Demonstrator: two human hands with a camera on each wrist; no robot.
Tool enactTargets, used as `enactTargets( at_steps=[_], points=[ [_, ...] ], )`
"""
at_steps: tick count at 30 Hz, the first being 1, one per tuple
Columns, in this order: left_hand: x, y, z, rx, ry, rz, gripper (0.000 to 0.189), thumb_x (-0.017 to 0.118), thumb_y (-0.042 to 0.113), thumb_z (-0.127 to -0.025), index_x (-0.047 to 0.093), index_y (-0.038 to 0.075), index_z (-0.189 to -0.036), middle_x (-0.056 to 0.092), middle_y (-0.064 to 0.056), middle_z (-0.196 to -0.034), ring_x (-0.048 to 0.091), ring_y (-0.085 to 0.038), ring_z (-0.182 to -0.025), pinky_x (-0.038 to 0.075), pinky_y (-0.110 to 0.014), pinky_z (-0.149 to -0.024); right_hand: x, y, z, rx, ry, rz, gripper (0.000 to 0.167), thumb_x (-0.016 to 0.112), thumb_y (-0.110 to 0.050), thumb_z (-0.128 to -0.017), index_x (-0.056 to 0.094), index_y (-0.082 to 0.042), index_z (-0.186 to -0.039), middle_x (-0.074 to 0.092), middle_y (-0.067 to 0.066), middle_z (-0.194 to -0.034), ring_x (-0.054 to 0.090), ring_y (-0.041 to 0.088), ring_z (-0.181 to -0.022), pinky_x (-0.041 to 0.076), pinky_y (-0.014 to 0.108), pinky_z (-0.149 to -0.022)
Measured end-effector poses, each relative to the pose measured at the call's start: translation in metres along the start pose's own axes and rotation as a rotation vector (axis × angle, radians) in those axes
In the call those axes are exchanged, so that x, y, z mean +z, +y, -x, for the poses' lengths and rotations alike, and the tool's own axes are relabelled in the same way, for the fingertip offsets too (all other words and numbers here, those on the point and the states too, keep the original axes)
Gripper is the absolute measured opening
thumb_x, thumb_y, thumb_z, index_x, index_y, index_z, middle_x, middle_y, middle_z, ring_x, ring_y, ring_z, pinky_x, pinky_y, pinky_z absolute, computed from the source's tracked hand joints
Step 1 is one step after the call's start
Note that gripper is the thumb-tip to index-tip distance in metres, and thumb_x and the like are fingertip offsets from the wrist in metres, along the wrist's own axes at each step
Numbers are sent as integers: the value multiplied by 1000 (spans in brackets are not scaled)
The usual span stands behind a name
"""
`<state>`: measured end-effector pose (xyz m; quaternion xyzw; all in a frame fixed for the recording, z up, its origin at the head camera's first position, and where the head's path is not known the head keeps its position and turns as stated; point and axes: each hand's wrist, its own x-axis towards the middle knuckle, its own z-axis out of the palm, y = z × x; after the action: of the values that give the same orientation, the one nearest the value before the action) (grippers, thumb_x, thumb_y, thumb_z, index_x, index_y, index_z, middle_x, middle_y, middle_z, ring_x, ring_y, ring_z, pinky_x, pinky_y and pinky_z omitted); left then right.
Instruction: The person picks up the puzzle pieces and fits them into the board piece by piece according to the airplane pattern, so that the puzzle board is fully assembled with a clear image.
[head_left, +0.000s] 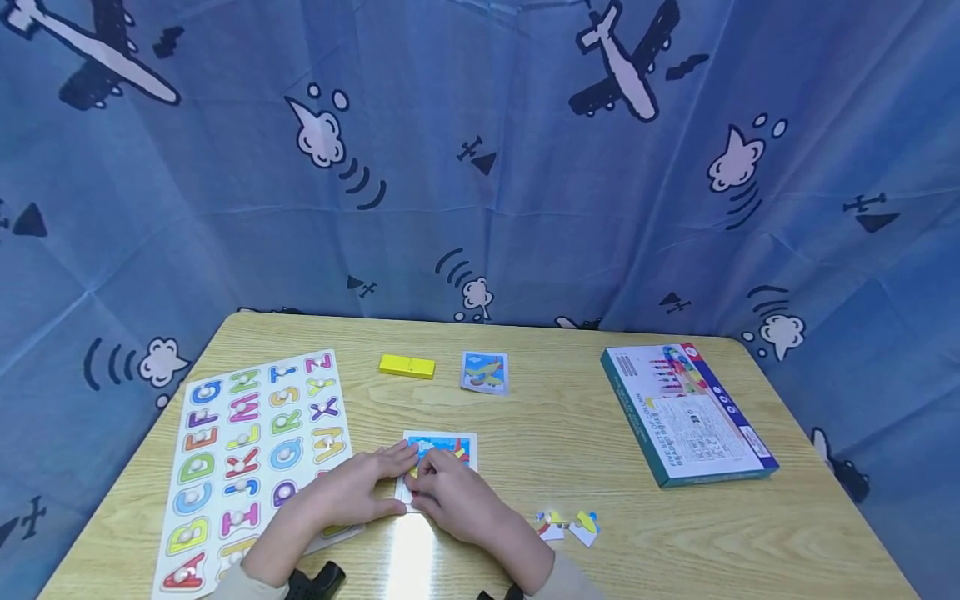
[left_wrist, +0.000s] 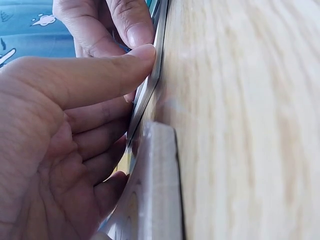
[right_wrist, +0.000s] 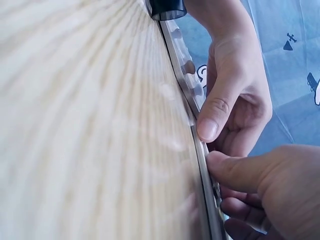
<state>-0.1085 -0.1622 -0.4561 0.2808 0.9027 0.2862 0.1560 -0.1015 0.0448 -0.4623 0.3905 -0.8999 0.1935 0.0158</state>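
Note:
A small picture puzzle board (head_left: pixel 441 435) with a white frame lies on the table before me. My left hand (head_left: pixel 360 483) rests at its left side, fingers fairly straight over the picture and thumb at the near corner. My right hand (head_left: pixel 459 498) is over the board's near part, thumb and fingers curled together on a small puzzle piece that they mostly hide. Both thumbs meet the board's near edge in the right wrist view. To the right lie two loose puzzle pieces (head_left: pixel 585 527). Behind the board is a picture card (head_left: pixel 484 372) of a yellow aeroplane.
A large alphabet board (head_left: pixel 258 450) with knobbed letters fills the left side, close to my left forearm. At the back lies a yellow block-shaped item (head_left: pixel 407 367). A flat green-edged game box (head_left: pixel 690 417) lies at right. A blue curtain (head_left: pixel 480 167) hangs behind the table.

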Motion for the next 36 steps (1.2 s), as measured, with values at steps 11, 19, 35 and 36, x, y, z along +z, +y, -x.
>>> enactTargets(
  at_steps=[11, 19, 35, 36],
  points=[
    [1, 1, -1, 8, 17, -14, 65, 69, 36, -85, 47, 9, -140, 38, -4, -149, 33, -28, -139, 33, -50, -110, 2, -3, 0, 46, -5, 4, 20, 66, -21, -89, 75, -12, -105, 51, -6, -93, 42, 3, -82, 40, 10, -68],
    [5, 1, -4, 43, 83, -60, 53, 64, 30, -90, 51, 5, -135, 46, -7, -144, 39, -27, -136, 37, -47, -108, -7, 2, 3, 26, -68, -72, 28, 63, -16, -91, 68, -12, -119, 54, -5, -98, 45, 3, -87, 42, 11, -71],
    [6, 2, -5, 14, 84, -38, 52, 66, 27, -88, 53, 5, -134, 45, -5, -145, 38, -27, -137, 33, -47, -110, -58, 49, 70, 243, -166, -223, 37, 65, -25, -90, 62, -15, -125, 60, -4, -121, 55, 16, -114, 48, 38, -97],
    [6, 2, -5, 16, 83, -37, 52, 66, 27, -88, 53, 5, -134, 44, -5, -145, 38, -27, -137, 33, -47, -110, -60, 52, 76, 248, -161, -222, 37, 65, -25, -89, 62, -14, -125, 60, -3, -121, 55, 17, -115, 48, 39, -97]
  ],
)
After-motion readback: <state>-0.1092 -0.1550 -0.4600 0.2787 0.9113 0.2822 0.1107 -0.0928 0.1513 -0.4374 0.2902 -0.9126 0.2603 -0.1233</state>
